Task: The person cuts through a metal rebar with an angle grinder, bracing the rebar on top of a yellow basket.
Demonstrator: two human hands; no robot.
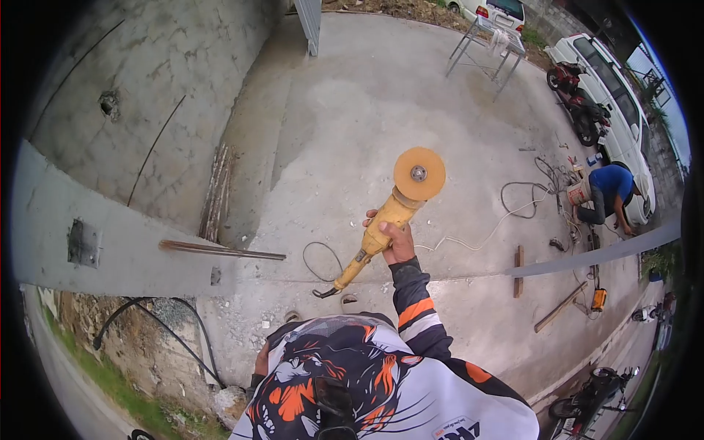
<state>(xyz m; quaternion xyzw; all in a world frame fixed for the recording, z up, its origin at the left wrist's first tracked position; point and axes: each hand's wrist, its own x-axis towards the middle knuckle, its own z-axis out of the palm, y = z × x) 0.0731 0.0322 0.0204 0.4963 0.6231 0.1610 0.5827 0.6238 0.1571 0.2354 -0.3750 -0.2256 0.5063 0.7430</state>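
Well, the right hand [398,243] has its grip round a yellow grinder [372,239] — left hand [262,360], I cannot tell.

On the concrete floor [352,88] lie a wooden block [519,271], cables [551,176] beyond it, and a plank [561,307] to its right.

You had one yellow grinder [385,226] with one orange disc [419,163], one metal table [493,35], one bucket [579,193] and one other person [610,182] within view. You could also count two loose wood pieces [518,273], three wall openings [83,243], at least two white cars [620,110] and at least two motorcycles [595,400], the shapes near your right edge being too small to tally.
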